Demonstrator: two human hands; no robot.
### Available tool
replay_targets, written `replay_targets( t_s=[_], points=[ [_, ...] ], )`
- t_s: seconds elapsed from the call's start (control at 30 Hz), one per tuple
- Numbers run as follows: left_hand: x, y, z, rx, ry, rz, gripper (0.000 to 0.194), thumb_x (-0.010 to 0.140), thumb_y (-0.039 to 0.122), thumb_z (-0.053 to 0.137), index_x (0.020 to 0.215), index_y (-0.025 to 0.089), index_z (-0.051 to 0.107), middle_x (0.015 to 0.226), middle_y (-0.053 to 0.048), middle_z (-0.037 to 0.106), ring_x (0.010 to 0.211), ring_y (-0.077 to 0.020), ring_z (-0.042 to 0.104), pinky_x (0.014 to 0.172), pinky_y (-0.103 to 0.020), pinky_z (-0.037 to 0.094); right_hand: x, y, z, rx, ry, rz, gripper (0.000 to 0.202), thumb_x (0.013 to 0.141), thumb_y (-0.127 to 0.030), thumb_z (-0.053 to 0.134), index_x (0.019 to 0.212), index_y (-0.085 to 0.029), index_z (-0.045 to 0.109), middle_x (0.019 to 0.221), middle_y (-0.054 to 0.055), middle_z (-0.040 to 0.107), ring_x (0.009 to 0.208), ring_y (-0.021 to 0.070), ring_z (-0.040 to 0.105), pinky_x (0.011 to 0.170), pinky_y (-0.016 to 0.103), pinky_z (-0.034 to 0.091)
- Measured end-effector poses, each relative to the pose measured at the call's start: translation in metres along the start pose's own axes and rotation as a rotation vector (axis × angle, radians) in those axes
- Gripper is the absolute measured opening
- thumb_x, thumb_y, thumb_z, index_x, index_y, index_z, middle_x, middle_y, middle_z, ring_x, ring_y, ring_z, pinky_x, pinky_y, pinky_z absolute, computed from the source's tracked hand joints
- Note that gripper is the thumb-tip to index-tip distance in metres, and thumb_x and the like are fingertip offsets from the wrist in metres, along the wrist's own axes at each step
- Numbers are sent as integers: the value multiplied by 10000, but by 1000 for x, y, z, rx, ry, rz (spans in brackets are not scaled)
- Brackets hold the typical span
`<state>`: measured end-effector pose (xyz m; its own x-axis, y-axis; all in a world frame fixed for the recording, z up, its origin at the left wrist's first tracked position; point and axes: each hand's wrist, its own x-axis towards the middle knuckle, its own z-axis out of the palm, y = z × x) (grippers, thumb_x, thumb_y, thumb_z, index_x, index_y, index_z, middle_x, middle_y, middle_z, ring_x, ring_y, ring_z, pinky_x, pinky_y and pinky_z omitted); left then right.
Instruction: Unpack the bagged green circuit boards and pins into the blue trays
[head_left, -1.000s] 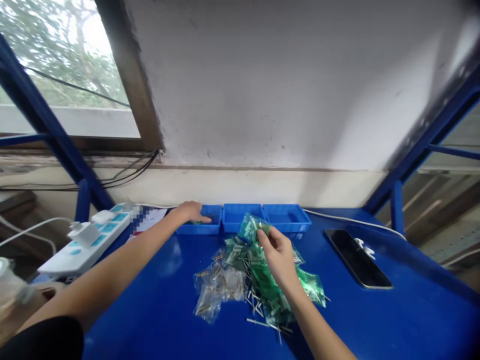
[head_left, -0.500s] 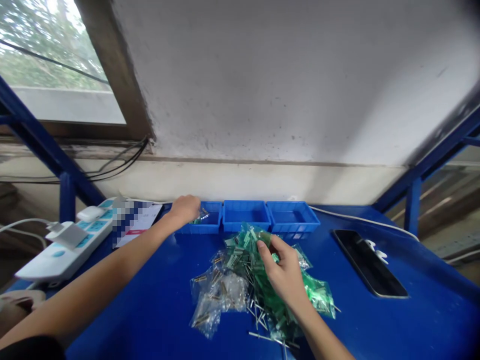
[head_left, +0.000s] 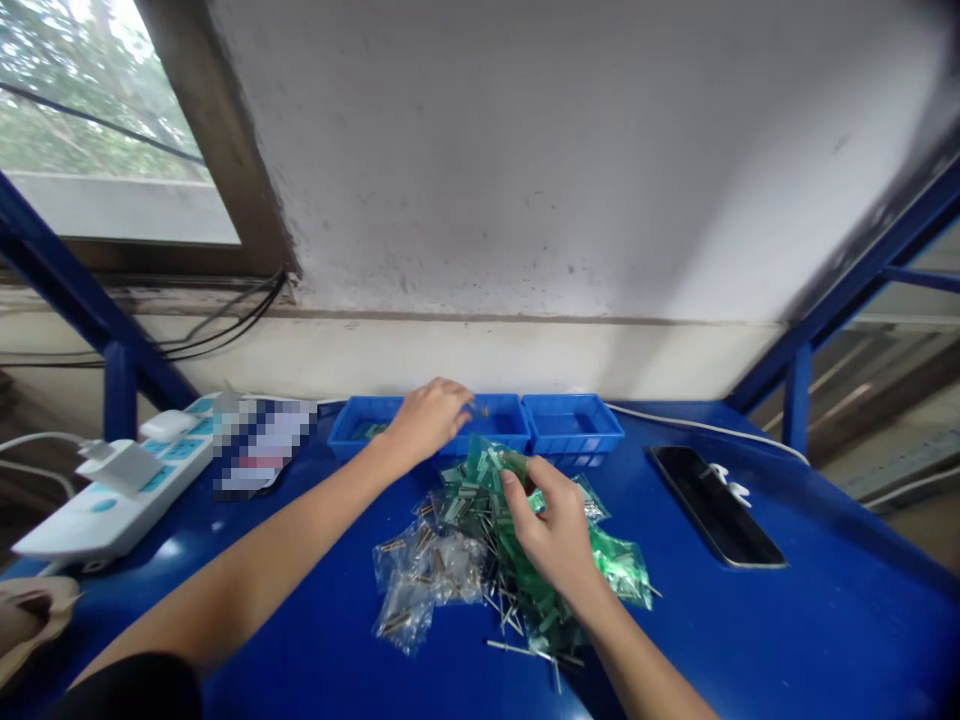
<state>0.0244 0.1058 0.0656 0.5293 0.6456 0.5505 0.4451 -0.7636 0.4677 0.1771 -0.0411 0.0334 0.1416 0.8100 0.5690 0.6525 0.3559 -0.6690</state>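
My left hand [head_left: 435,415] reaches over the middle of the blue bins [head_left: 501,440]; its fingertips are smeared by motion. Close to them is a small blurred see-through item with a brownish part, and I cannot tell whether the fingers hold it. My right hand [head_left: 555,520] pinches the edge of a green plastic bag [head_left: 487,465] on top of a pile. Beside the green bags lie small clear bags [head_left: 409,600] with brass-coloured pieces inside. Several loose thin metal pins [head_left: 510,648] stick out at the near side of the pile.
The left bin [head_left: 341,432] holds something greenish; the right bin [head_left: 574,425] stands by the wall. A white power strip [head_left: 112,500] with chargers and a blurred card [head_left: 262,455] are left. A black phone [head_left: 716,505] with white earbuds [head_left: 729,483] lies right.
My left hand has moved right, from the left bin to over the middle bin. My right hand stays at the green bag. The view has shifted slightly.
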Motion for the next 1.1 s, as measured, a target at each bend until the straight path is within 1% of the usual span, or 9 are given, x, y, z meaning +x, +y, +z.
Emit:
replay_targets(
  t_s=[0.1, 0.2, 0.3, 0.43, 0.5, 0.6, 0.73, 0.93, 1.1],
  points=[
    [-4, 3, 10, -64, 12, 3, 180, 694, 128, 605, 825, 220, 686, 862, -61, 665, 918, -245, 544, 882, -359, 388, 3, 5, -1, 1, 18, 11, 179, 854, -255, 460, 745, -199, 590, 658, 6, 503, 600, 142, 455, 574, 266, 351],
    [-16, 12, -6, -89, 165, -165, 175, 700, 87, 544, 717, 207, 670, 798, -39, 651, 842, -209, 552, 844, -345, 395, 5, 10, -1, 21, 62, 18, 206, 858, -243, 457, 906, -196, 651, 794, 38, 527, 689, 150, 485, 627, 272, 398],
    [-41, 33, -16, -189, 177, -308, 76, 691, 194, 624, 749, 194, 673, 761, -27, 621, 765, -174, 544, 734, -292, 412, 3, 12, 2, 6, 132, -42, 249, 860, -232, 463, 1002, -208, 667, 798, 40, 478, 725, 156, 468, 657, 284, 415],
    [-74, 58, -2, -755, 53, -646, 398, 767, 477, 549, 953, 139, 646, 695, -43, 586, 598, -133, 519, 529, -246, 378, -3, 13, 12, -142, 144, -253, 290, 859, -181, 462, 1046, -245, 675, 700, 23, 425, 710, 167, 414, 690, 316, 384],
    [-85, 62, 7, -1013, 17, -733, 409, 771, 482, 547, 920, 113, 642, 711, -70, 601, 575, -124, 524, 496, -237, 370, -7, 12, 17, -179, 97, -357, 328, 852, -147, 451, 1072, -258, 667, 710, 31, 453, 726, 173, 411, 707, 324, 375],
    [-94, 58, 12, -1049, 207, -639, 300, 699, 295, 670, 953, 143, 619, 768, -60, 622, 622, -118, 551, 528, -224, 397, -11, 7, 23, -119, 51, -411, 377, 832, -108, 428, 1107, -238, 650, 813, 57, 523, 814, 185, 433, 763, 330, 389],
    [-107, 51, 12, -641, 410, -344, 387, 712, 218, 655, 1086, 189, 564, 839, -31, 639, 759, -148, 596, 664, -257, 459, -14, -5, 28, 93, -27, -226, 271, 811, -233, 508, 1019, -193, 677, 885, 62, 554, 875, 182, 486, 814, 325, 401],
    [-118, 57, 17, -23, 239, 143, 180, 778, 133, 535, 882, 201, 666, 957, -47, 643, 930, -183, 570, 867, -354, 435, -11, -5, 38, 507, -131, 321, 378, 806, -487, 451, 636, -166, 561, 564, -19, 488, 537, 115, 444, 522, 235, 343],
    [-120, 56, 18, -11, 131, 122, 235, 761, 83, 477, 820, 195, 676, 840, -37, 619, 824, -162, 560, 790, -313, 439, -5, 8, 29, 302, 106, 185, 347, 792, -427, 498, 546, -188, 443, 453, -73, 307, 469, 85, 276, 476, 224, 224]
  ],
)
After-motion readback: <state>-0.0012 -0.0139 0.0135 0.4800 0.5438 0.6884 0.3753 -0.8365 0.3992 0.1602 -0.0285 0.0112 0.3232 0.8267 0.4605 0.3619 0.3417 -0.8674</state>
